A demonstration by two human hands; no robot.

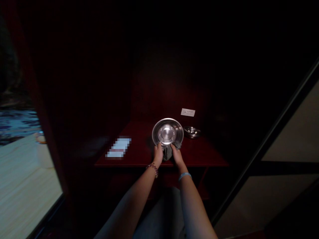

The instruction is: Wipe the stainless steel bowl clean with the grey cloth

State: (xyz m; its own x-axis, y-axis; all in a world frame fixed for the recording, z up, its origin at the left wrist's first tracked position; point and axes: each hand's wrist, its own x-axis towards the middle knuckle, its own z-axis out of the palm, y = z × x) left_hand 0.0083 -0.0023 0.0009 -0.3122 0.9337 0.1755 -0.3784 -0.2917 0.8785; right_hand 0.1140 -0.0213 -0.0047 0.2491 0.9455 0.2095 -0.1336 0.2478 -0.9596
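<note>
A shiny metal bowl (167,132) is held tilted, its inside facing me, above the dark red shelf. My left hand (158,154) grips the bowl's lower left rim, thumb on the near side. At the lower right rim, my right hand (176,155) is closed on the bowl and on a grey cloth (167,153), which hangs between the two hands. The fingers behind the rim are hidden. Just right of the held bowl, more metal bowls (192,132) sit nested on the shelf.
The dark red shelf (139,159) has a blurred-out pale rectangle (119,147) at its left. A white socket plate (187,112) is on the back wall. At far left stands a light wooden surface (20,179) with a pale container (45,154).
</note>
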